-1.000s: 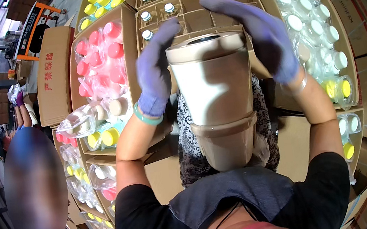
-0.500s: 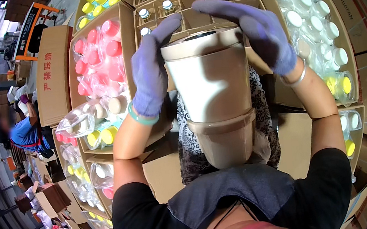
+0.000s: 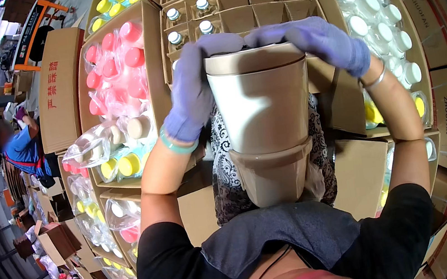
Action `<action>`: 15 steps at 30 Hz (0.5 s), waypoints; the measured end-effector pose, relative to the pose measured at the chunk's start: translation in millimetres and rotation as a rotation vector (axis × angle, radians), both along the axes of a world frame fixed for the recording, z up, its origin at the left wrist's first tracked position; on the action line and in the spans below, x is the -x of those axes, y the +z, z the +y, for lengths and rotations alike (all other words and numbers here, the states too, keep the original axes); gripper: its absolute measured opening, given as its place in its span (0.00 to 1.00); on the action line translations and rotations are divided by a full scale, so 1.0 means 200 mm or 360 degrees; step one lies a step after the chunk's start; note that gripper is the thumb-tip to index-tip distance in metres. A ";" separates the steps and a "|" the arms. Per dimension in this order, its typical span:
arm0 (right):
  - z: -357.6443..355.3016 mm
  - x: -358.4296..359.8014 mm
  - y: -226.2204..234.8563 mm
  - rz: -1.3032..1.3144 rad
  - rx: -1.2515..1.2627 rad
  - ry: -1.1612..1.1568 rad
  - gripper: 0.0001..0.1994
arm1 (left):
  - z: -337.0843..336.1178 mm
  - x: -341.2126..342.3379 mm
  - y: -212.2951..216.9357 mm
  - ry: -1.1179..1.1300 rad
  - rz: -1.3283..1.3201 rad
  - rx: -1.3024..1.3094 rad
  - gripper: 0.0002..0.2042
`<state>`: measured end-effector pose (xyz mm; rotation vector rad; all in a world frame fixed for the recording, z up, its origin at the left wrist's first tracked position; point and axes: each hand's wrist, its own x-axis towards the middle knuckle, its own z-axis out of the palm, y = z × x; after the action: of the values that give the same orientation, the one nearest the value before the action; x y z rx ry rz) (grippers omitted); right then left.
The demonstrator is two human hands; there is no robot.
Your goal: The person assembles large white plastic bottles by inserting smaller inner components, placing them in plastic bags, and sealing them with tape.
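Observation:
I hold a stack of beige plastic cups (image 3: 263, 117) upright against my chest, the top cup nested in another below it. My left hand (image 3: 190, 90), in a purple glove, grips the stack's left side and its fingers curl over the rim. My right hand (image 3: 317, 42), also gloved in purple, lies across the top rim from the right. Beyond the cups is a cardboard box with divider cells (image 3: 250, 0); some cells hold small bottles with silver caps (image 3: 173, 15), others show bare cardboard.
Open cartons surround me: pink-capped bottles in plastic (image 3: 114, 63) at left, yellow-capped ones (image 3: 125, 165) below them, white-capped bottles (image 3: 372, 7) at right. A closed carton (image 3: 60, 99) lies far left. Another person in blue (image 3: 19, 149) works at the left edge.
The cup stack has risen slightly toward the divider box. My hands have slid up, and both sets of fingers now meet over the top rim.

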<state>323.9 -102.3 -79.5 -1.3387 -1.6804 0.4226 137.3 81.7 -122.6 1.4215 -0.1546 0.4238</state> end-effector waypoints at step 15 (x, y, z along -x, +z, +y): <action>0.06 0.28 0.23 -0.0321 0.0186 -0.0014 0.18 | -0.01 -0.06 0.11 -0.0324 0.0709 0.0985 0.44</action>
<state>267.0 -90.1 -32.8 -1.5157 -1.8370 0.3962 148.7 80.6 -101.5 0.8471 0.1828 -0.0288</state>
